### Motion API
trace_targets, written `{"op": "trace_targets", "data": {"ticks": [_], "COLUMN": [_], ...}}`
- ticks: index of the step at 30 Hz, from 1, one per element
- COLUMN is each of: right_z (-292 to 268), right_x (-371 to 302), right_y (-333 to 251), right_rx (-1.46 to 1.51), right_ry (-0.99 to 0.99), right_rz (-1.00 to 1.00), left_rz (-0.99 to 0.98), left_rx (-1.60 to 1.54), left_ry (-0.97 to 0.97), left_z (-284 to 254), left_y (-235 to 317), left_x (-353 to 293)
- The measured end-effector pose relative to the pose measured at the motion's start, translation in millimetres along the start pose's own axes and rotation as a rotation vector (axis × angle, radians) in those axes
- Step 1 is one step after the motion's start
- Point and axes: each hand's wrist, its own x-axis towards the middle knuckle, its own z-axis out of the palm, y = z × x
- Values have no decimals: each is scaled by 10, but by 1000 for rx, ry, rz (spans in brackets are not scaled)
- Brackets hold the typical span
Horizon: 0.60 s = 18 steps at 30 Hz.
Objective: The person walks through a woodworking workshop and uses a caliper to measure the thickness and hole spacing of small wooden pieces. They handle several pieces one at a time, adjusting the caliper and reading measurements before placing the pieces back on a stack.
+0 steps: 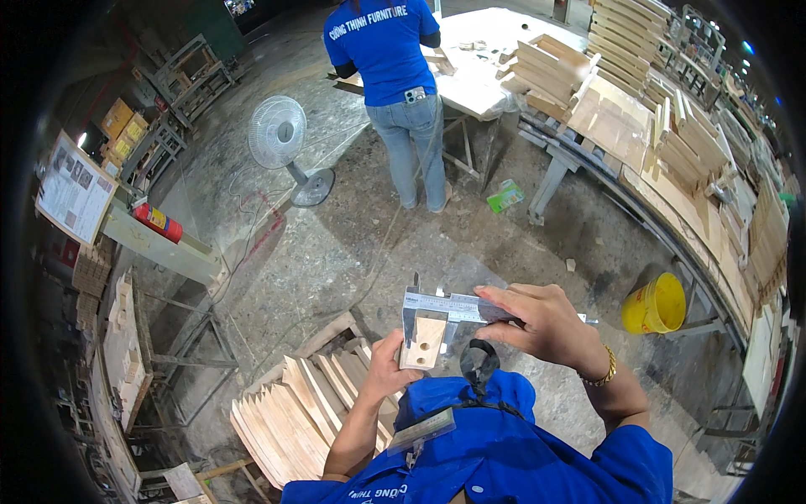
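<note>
My left hand (386, 368) grips a pale wooden piece (426, 333) whose end face, with two round holes, points up at me. In my right hand (541, 321) is a metal vernier caliper (457, 307), thumb and fingers closed round its sliding end. The caliper lies level across the top of the wood, and its jaws stand on either side of the piece. Whether both jaws touch the wood I cannot tell. Below the caliper, a black loop (479, 361) hangs in front of my blue shirt.
Several pale wooden parts (290, 403) stand stacked at my lower left. Ahead are a standing fan (279, 134) and a person in blue (386, 67) at a white table (504, 34). A curved conveyor (613, 181) with wooden parts runs along the right, near a yellow bucket (653, 304).
</note>
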Motion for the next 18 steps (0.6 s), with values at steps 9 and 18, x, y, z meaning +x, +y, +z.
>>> {"op": "trace_targets", "data": {"ticks": [9,18], "right_z": [4,23], "right_x": [-5,9], "right_y": [66,121], "right_rx": [17,28], "right_ry": [34,55], "right_rz": [-35,-57], "left_rz": [-32,-52], "left_rx": [-41,-52], "left_ry": [-6,-9], "left_z": [43,42], "left_y": [-8,-48], "left_x": [10,15]}}
